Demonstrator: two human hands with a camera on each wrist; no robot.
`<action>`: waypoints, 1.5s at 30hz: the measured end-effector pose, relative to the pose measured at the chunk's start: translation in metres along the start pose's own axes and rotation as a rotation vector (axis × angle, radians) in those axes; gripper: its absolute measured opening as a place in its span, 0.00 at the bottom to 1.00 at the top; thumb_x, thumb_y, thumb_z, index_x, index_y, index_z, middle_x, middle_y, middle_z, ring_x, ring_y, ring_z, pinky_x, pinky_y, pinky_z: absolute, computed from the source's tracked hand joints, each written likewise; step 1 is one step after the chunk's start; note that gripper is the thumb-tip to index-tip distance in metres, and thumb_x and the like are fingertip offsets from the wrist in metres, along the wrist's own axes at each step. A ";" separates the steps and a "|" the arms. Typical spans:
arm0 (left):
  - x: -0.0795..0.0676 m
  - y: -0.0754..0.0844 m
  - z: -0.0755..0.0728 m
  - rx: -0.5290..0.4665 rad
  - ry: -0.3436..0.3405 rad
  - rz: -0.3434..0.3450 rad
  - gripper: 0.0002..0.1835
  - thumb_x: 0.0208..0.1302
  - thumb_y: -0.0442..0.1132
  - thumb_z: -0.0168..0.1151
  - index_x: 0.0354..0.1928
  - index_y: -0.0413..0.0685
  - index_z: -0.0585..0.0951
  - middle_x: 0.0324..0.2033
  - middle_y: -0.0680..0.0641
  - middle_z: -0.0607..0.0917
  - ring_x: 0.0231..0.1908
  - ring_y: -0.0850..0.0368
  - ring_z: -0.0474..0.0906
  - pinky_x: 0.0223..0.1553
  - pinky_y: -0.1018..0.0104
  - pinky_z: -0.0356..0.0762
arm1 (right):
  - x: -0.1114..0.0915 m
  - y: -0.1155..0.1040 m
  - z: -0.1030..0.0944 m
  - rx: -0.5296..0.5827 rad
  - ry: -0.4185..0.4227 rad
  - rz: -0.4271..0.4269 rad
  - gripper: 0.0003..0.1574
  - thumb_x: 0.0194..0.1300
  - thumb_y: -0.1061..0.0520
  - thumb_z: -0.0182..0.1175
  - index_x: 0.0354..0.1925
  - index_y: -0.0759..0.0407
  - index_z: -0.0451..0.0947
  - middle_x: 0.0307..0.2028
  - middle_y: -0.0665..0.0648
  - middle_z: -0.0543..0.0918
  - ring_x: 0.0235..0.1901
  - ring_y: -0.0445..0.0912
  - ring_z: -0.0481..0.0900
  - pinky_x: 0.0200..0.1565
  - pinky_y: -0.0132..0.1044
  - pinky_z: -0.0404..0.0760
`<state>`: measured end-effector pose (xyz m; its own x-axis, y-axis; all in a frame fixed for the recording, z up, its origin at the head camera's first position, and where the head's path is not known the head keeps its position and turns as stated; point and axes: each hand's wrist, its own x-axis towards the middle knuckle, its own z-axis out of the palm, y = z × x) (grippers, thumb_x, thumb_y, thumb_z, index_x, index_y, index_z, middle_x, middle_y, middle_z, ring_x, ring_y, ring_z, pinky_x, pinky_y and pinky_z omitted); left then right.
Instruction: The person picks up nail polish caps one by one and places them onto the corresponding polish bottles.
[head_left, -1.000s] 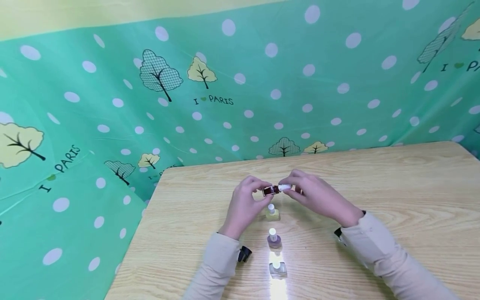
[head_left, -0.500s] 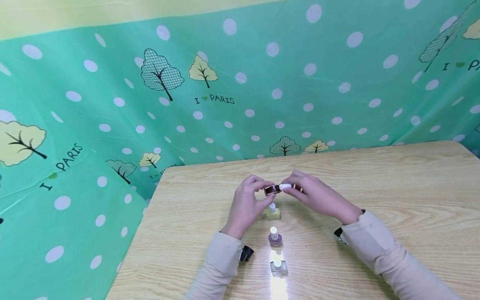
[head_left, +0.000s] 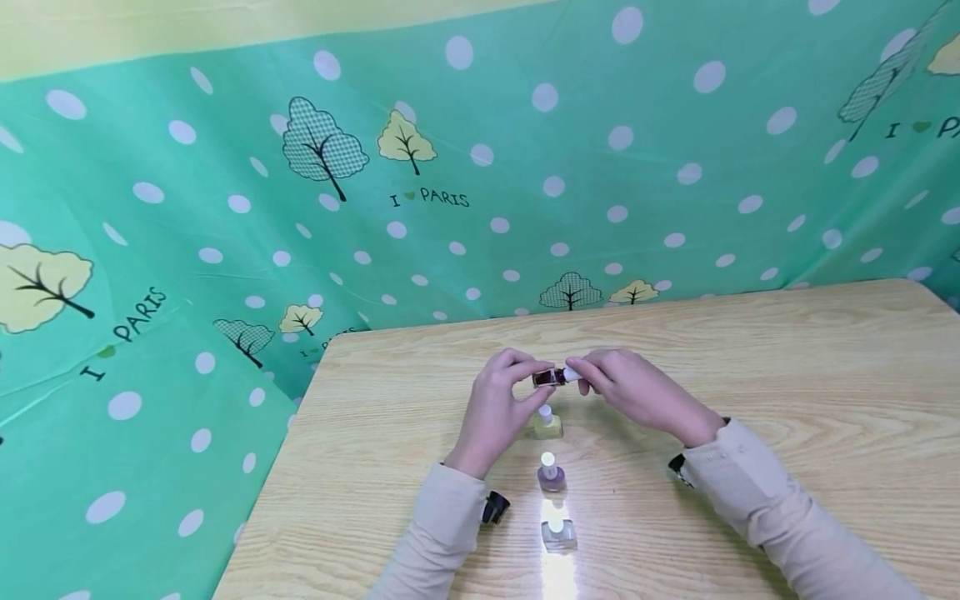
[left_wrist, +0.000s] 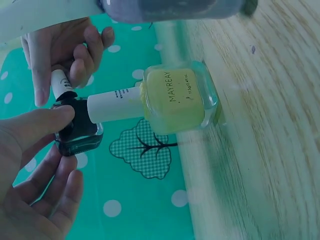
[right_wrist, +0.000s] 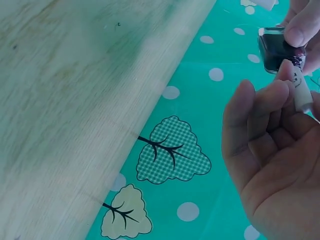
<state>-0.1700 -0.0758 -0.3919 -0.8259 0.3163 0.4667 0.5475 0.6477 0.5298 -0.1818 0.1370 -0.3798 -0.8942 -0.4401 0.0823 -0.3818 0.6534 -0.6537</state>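
Note:
Tilted on its side above the table, a dark red nail polish bottle is held between both hands. My left hand pinches its glass body between thumb and fingers. My right hand pinches the white cap, which sits at the bottle's neck. Below them a yellow nail polish bottle stands upright, its label reading MAYREAY in the left wrist view. Nearer to me stand a purple nail polish bottle and a clear one, in a line with the yellow.
The wooden table reaches back to a green dotted curtain. A black piece sits by the left sleeve, and another dark piece shows under the right cuff. Light glares on the wood around the clear bottle.
My right fingers have turned and shifted their grip on the white cap, uncovering less of it now. The bottle and left hand have moved slightly right. The standing bottles keep their places.

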 end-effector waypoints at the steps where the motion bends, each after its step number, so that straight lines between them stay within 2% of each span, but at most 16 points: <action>1: 0.000 0.000 0.000 -0.001 0.002 0.000 0.14 0.56 0.38 0.74 0.46 0.49 0.87 0.40 0.52 0.84 0.44 0.57 0.80 0.50 0.64 0.79 | 0.000 0.000 0.001 0.000 0.007 -0.002 0.31 0.80 0.41 0.39 0.30 0.54 0.80 0.21 0.49 0.73 0.21 0.41 0.65 0.29 0.36 0.69; 3: -0.001 -0.001 0.000 -0.005 0.005 -0.007 0.14 0.56 0.38 0.74 0.46 0.49 0.87 0.40 0.52 0.84 0.43 0.58 0.80 0.49 0.64 0.79 | 0.000 0.001 0.002 0.004 0.025 -0.011 0.31 0.80 0.41 0.39 0.32 0.55 0.80 0.23 0.50 0.75 0.23 0.41 0.68 0.31 0.37 0.72; 6: -0.002 -0.002 -0.001 -0.016 0.009 -0.022 0.14 0.56 0.38 0.75 0.46 0.50 0.87 0.40 0.53 0.84 0.43 0.58 0.80 0.48 0.64 0.79 | -0.002 0.001 0.004 0.017 0.078 -0.043 0.26 0.79 0.40 0.43 0.42 0.54 0.81 0.32 0.50 0.82 0.30 0.41 0.75 0.36 0.38 0.76; 10: -0.002 -0.004 -0.002 -0.032 0.015 -0.033 0.14 0.56 0.38 0.75 0.46 0.50 0.87 0.39 0.53 0.84 0.43 0.58 0.80 0.48 0.63 0.79 | -0.005 0.001 0.003 0.018 0.166 -0.157 0.17 0.72 0.47 0.58 0.51 0.55 0.79 0.41 0.50 0.82 0.36 0.41 0.79 0.40 0.40 0.82; 14: -0.001 -0.005 -0.002 -0.037 0.017 -0.038 0.14 0.55 0.38 0.75 0.45 0.50 0.88 0.39 0.54 0.84 0.42 0.59 0.80 0.48 0.63 0.79 | -0.008 0.003 0.000 -0.018 0.224 -0.308 0.16 0.63 0.60 0.68 0.49 0.58 0.79 0.43 0.50 0.82 0.38 0.41 0.80 0.42 0.39 0.85; 17: -0.002 -0.005 -0.002 -0.031 0.015 -0.038 0.14 0.55 0.39 0.75 0.45 0.51 0.88 0.39 0.54 0.85 0.42 0.59 0.80 0.48 0.63 0.78 | -0.008 0.004 0.000 -0.029 0.235 -0.353 0.15 0.61 0.65 0.68 0.47 0.57 0.80 0.43 0.49 0.82 0.38 0.39 0.81 0.42 0.35 0.84; 20: -0.002 -0.005 -0.003 -0.031 0.011 -0.036 0.15 0.56 0.40 0.75 0.46 0.51 0.87 0.40 0.53 0.85 0.43 0.59 0.80 0.48 0.63 0.78 | -0.008 0.004 0.001 -0.023 0.252 -0.350 0.13 0.62 0.66 0.67 0.45 0.57 0.81 0.42 0.49 0.84 0.37 0.39 0.83 0.42 0.34 0.85; 26: -0.002 -0.004 -0.005 -0.042 0.017 -0.008 0.15 0.57 0.40 0.74 0.47 0.51 0.87 0.40 0.53 0.84 0.44 0.58 0.80 0.49 0.64 0.79 | -0.007 0.004 0.003 -0.017 0.274 -0.280 0.06 0.69 0.56 0.62 0.42 0.53 0.84 0.35 0.45 0.85 0.34 0.37 0.82 0.39 0.34 0.84; 31: -0.003 -0.004 -0.004 -0.042 0.011 0.003 0.15 0.56 0.39 0.74 0.47 0.49 0.87 0.41 0.52 0.84 0.44 0.58 0.80 0.50 0.65 0.79 | -0.004 0.004 0.005 -0.053 0.286 -0.233 0.10 0.71 0.51 0.60 0.36 0.51 0.85 0.26 0.42 0.80 0.24 0.35 0.75 0.28 0.31 0.78; 35: -0.003 -0.005 -0.004 -0.040 0.018 -0.004 0.15 0.56 0.39 0.74 0.46 0.49 0.87 0.41 0.52 0.84 0.44 0.59 0.80 0.49 0.65 0.79 | -0.004 0.003 0.005 -0.045 0.278 -0.221 0.12 0.71 0.50 0.60 0.32 0.52 0.84 0.23 0.43 0.78 0.21 0.36 0.72 0.25 0.30 0.75; 38: -0.003 -0.004 -0.004 -0.043 0.018 -0.003 0.15 0.56 0.39 0.74 0.46 0.50 0.87 0.41 0.52 0.84 0.44 0.59 0.80 0.49 0.65 0.79 | -0.004 0.003 0.005 -0.045 0.286 -0.210 0.12 0.71 0.50 0.60 0.31 0.50 0.84 0.23 0.43 0.80 0.22 0.36 0.73 0.26 0.30 0.76; 40: -0.003 -0.004 -0.004 -0.047 0.016 -0.005 0.15 0.56 0.39 0.74 0.46 0.50 0.87 0.41 0.52 0.85 0.44 0.59 0.80 0.49 0.65 0.79 | -0.004 0.002 0.004 -0.037 0.288 -0.201 0.10 0.71 0.49 0.60 0.34 0.51 0.84 0.26 0.44 0.82 0.25 0.36 0.76 0.29 0.32 0.78; 42: -0.003 -0.004 -0.004 -0.048 0.015 -0.013 0.15 0.56 0.40 0.74 0.46 0.50 0.87 0.40 0.53 0.85 0.44 0.59 0.80 0.48 0.65 0.79 | -0.004 0.002 0.002 -0.021 0.289 -0.209 0.09 0.70 0.50 0.61 0.40 0.52 0.83 0.33 0.45 0.84 0.30 0.37 0.79 0.35 0.35 0.82; 45: -0.003 -0.003 -0.004 -0.045 0.020 -0.028 0.15 0.56 0.41 0.74 0.46 0.50 0.87 0.40 0.53 0.85 0.43 0.59 0.81 0.48 0.65 0.79 | -0.004 0.001 -0.002 0.001 0.280 -0.247 0.17 0.68 0.51 0.64 0.52 0.54 0.80 0.43 0.48 0.84 0.39 0.40 0.81 0.43 0.40 0.84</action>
<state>-0.1691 -0.0815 -0.3923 -0.8386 0.2839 0.4650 0.5297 0.6243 0.5741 -0.1791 0.1411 -0.3791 -0.8045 -0.3987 0.4402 -0.5939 0.5478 -0.5892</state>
